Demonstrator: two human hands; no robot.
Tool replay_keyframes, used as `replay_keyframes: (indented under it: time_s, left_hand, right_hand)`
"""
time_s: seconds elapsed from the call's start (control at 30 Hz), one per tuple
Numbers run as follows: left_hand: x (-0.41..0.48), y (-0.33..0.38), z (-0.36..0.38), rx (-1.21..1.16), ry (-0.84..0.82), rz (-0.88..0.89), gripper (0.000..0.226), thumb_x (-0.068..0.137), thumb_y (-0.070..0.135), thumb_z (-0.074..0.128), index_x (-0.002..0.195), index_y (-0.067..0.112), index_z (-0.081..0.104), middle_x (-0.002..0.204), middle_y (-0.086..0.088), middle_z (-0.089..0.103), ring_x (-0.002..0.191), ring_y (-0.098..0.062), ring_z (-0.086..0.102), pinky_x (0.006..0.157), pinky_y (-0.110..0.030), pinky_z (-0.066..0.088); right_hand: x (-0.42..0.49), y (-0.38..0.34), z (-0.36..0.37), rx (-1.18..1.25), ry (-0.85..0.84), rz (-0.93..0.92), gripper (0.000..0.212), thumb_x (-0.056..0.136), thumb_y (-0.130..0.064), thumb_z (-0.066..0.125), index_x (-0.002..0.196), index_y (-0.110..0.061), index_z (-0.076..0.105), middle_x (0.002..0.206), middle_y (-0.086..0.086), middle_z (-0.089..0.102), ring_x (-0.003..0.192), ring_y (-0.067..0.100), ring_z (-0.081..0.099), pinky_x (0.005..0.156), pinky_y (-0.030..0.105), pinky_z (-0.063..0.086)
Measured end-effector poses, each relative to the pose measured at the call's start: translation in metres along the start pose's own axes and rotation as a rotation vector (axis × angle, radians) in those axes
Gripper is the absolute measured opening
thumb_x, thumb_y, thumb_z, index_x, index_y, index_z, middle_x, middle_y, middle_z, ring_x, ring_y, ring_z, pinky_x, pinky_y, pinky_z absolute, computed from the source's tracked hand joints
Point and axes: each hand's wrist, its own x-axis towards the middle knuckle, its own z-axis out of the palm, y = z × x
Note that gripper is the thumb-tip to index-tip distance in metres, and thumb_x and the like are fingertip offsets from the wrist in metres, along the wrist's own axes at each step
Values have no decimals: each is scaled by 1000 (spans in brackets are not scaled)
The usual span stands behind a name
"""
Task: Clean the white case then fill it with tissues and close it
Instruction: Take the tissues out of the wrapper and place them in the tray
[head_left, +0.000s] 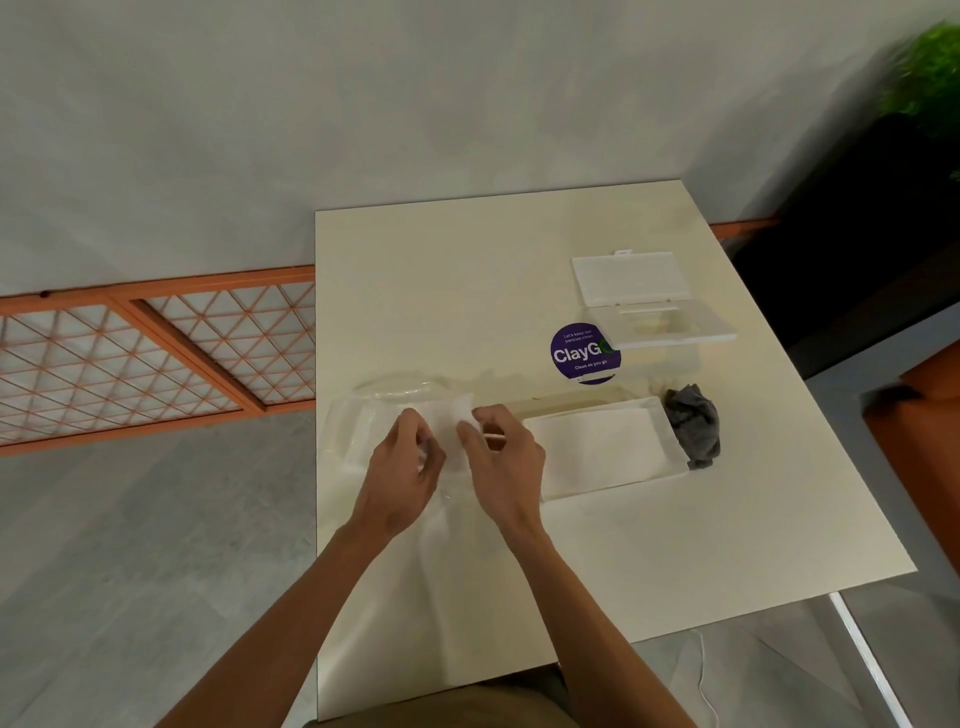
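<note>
1. Pinching the clear wrapper (358, 426) in my left hand (400, 467) and right hand (504, 457); thin, likely slippery.
2. The tissues (597, 447) lie just right of my hands: soft, light; I judge the stack's long edges the best hold.
3. The white case (670, 332) stands beyond them, flap raised.

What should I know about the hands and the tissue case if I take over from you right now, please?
Left hand and right hand: both pinch the clear wrapper.
Tissue stack lies just right of the hands, with the grey cloth crumpled at its right end.
White case stands behind them, flap open.
Done: the cloth is set down, so wiping seems finished.
Left: free the tissues, load the case, close it.
</note>
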Motion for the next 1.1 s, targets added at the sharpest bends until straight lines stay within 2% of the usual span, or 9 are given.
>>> replay_keyframes:
  time_s: [0.1,0.17,0.23,0.33,0.5,0.67,0.83,1.0,1.1]
  left_hand:
    - [0,-2,2,136,-26,173,24,91,14,71,104,18,51,126,4,52,117,-22,55,91,-45,54]
    - [2,-6,3,167,-122,210,53,88,27,77,133,17,50,157,3,38,150,-21,36,115,-41,42]
    - [4,-12,5,200,-227,224,94,91,39,75,164,17,19,173,6,15,163,-20,6,130,-44,17]
    - [3,-23,8,277,-297,203,102,99,46,63,167,24,-9,175,14,-8,162,-18,-16,131,-54,-1]
    - [-1,-31,18,355,-307,111,96,102,33,55,166,30,-17,173,17,-21,160,-16,-23,131,-56,-2]
    - [-3,-28,26,357,-255,44,101,98,28,54,164,31,-22,172,14,-27,159,-17,-27,131,-53,-7]
    - [-4,-28,29,365,-232,-18,91,93,44,31,164,27,-24,172,10,-29,159,-20,-26,130,-53,-9]
    - [-3,-28,35,388,-227,-46,93,98,36,38,162,22,-28,171,5,-31,159,-26,-28,129,-58,-9]
    - [-4,-28,37,385,-211,-54,98,101,26,48,162,22,-28,171,5,-31,159,-27,-27,129,-59,-8]
  right_hand:
    - [4,0,-1,-117,-112,-29,13,108,-30,60,120,-26,61,95,-9,71,81,8,68,69,17,54]
    - [6,0,-2,-99,-138,-21,13,108,-16,56,117,-23,52,89,-2,69,75,15,65,59,18,49]
    - [8,1,-2,-66,-60,-3,21,107,-8,52,112,-26,42,86,-4,66,73,19,63,63,32,53]
    - [10,2,-6,-23,45,10,27,108,-7,50,116,-30,37,78,-1,64,63,14,61,61,34,52]
    - [14,-7,-23,-15,86,-50,36,110,-6,48,136,-30,39,64,-4,54,54,8,54,52,17,42]
    - [14,-12,-31,-34,118,-37,31,111,-8,51,132,-29,43,77,-10,63,73,9,65,67,27,54]
    - [22,-12,-47,-4,229,-7,29,110,-11,55,133,-27,47,92,-15,64,90,9,67,82,32,54]
    - [22,-5,-54,-189,87,165,47,103,-40,67,135,-11,48,131,6,61,120,30,59,96,40,51]
    - [25,-5,-59,-306,-15,262,54,101,-54,63,132,-11,57,130,8,63,121,32,61,105,47,50]
